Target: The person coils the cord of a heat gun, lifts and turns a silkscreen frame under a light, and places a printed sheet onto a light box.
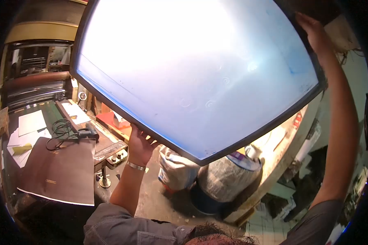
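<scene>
I judged the framed panel point(171, 81) stiff-rimmed, fragile-faced, so rim holds suited: left hand point(141, 146) grasped its lower-left edge, right hand point(316, 36) its right edge.

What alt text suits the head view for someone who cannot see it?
A large, pale, dark-framed panel is held up, left hand on its lower edge, right hand on its right edge. At left lie a brown sheet and white papers.

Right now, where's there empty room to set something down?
Grey floor between the left forearm and the pale cloth bundle looks bare. The green-topped table is crowded with white papers, a brown sheet and black cable.
</scene>
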`<state>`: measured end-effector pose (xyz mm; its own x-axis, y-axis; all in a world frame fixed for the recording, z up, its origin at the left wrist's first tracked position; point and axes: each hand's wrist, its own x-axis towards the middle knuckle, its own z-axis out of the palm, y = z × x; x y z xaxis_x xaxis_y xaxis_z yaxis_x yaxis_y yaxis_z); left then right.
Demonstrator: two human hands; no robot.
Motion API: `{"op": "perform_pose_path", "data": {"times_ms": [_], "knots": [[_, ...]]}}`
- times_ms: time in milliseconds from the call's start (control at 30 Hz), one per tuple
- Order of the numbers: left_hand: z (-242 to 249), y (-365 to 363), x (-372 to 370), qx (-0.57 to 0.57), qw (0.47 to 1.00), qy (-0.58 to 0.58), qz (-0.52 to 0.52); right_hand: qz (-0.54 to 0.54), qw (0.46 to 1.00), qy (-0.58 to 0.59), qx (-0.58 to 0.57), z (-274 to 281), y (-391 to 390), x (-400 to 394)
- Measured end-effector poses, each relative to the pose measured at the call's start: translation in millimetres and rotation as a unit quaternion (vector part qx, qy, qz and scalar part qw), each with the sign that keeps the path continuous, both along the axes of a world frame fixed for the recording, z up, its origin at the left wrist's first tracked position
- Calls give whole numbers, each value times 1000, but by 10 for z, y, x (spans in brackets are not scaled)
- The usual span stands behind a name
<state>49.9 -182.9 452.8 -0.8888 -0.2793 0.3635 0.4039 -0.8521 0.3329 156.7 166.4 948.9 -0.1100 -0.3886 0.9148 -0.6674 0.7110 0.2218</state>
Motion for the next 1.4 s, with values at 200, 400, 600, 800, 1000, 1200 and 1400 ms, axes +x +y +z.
{"op": "perform_pose_path", "data": {"times_ms": [200,400,600,800,1000,1200,1400], "knots": [[173,-502,222,-13,994,5,104,60,992,98,50,-142,-134,-285],[208,-817,371,-28,989,24,146,108,994,20,-17,-547,-290,-185],[415,-1004,487,-51,980,23,190,115,991,66,-31,-508,-323,-192],[683,-1227,571,-88,966,45,238,125,987,65,-71,-282,-219,-270],[863,-1396,679,-87,959,37,266,160,983,60,-62,-286,-248,-262],[1040,-1507,862,-100,944,46,310,127,984,112,-59,-203,-246,-453],[1181,-1650,966,-99,928,23,358,205,972,77,-84,-468,-440,-312]]}}
